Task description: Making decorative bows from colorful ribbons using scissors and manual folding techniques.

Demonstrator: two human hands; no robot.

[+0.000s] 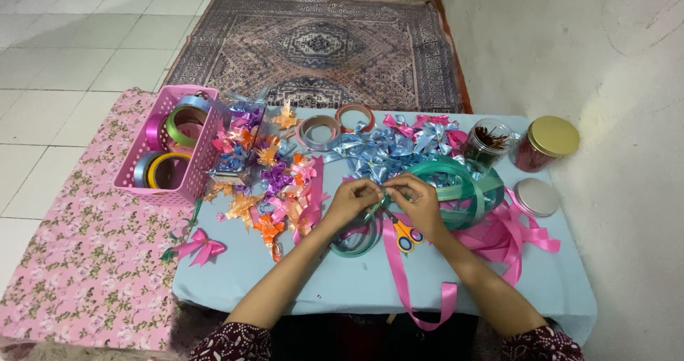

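Note:
My left hand [350,201] and my right hand [419,200] meet over the middle of the light blue table [342,282]. Between their fingertips they pinch a small piece of teal ribbon [382,193]. A large loose coil of teal ribbon [463,183] lies just right of my right hand. Long pink ribbon [399,268] trails from under the hands over the table's front edge. Yellow-handled scissors [406,237] lie below my right hand. What exactly the fingers shape is too small to tell.
A pink basket [191,179] of ribbon rolls stands at the table's left. Several finished bows in purple, orange and pink [267,183] and blue [370,154] are spread behind the hands. Jars [545,143] stand right. A pink bow [199,247] lies front left.

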